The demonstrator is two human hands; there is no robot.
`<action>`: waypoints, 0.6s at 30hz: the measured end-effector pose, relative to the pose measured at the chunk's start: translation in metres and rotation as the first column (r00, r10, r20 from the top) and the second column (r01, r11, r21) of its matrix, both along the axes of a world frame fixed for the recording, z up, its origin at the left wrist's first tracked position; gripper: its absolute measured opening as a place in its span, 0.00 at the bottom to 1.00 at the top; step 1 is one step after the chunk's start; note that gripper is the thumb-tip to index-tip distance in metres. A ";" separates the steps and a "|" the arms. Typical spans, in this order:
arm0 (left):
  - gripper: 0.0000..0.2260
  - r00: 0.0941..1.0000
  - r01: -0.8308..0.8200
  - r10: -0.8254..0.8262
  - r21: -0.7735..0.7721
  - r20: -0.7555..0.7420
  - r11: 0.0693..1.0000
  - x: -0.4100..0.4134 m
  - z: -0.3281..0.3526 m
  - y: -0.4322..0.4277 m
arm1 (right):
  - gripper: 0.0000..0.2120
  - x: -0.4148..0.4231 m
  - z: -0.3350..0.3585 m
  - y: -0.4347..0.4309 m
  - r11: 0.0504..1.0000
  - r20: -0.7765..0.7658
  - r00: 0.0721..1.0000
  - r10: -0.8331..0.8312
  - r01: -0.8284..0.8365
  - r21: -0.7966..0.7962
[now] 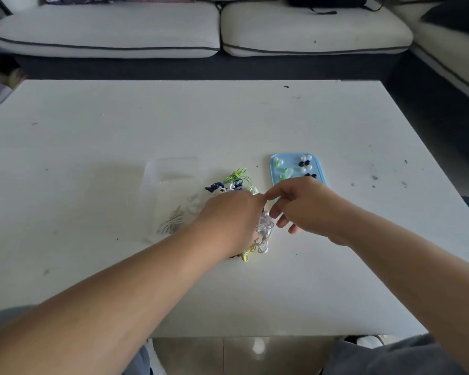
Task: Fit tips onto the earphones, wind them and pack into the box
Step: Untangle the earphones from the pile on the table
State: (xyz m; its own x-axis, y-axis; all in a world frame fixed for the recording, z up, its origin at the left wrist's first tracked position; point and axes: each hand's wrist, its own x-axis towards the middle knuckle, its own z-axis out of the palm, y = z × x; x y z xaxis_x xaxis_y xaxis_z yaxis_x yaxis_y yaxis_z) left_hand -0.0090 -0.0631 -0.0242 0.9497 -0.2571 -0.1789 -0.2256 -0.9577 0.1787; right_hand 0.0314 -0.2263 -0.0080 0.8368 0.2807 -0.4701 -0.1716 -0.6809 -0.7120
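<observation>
Both hands reach tangled earphones on white table; grip possibly closed, unclear.

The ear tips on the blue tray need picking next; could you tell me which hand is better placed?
Right, probably: the right hand hovers beside the blue tray, while the left hand lies on the earphone pile.
</observation>
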 end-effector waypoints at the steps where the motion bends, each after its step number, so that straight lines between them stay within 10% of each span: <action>1: 0.17 1.000 -0.011 0.011 -0.012 0.004 1.000 0.000 0.002 -0.001 | 0.16 0.000 0.000 -0.002 1.000 -0.002 1.000 0.000 0.000 0.002; 7: 0.20 0.974 -0.226 0.221 -0.324 -0.055 0.918 0.005 0.036 0.015 | 0.17 0.000 0.004 -0.008 0.997 0.036 0.998 -0.051 0.049 0.058; 13: 0.03 0.956 -0.260 0.276 -0.725 -0.100 0.638 0.005 0.071 0.027 | 0.19 -0.002 0.009 0.002 0.964 0.139 0.989 -0.060 0.021 0.264; 18: 0.07 0.975 -0.184 0.183 -0.912 -0.123 0.366 0.002 0.080 0.029 | 0.18 -0.003 0.015 0.011 0.846 0.080 0.995 0.056 -0.090 0.526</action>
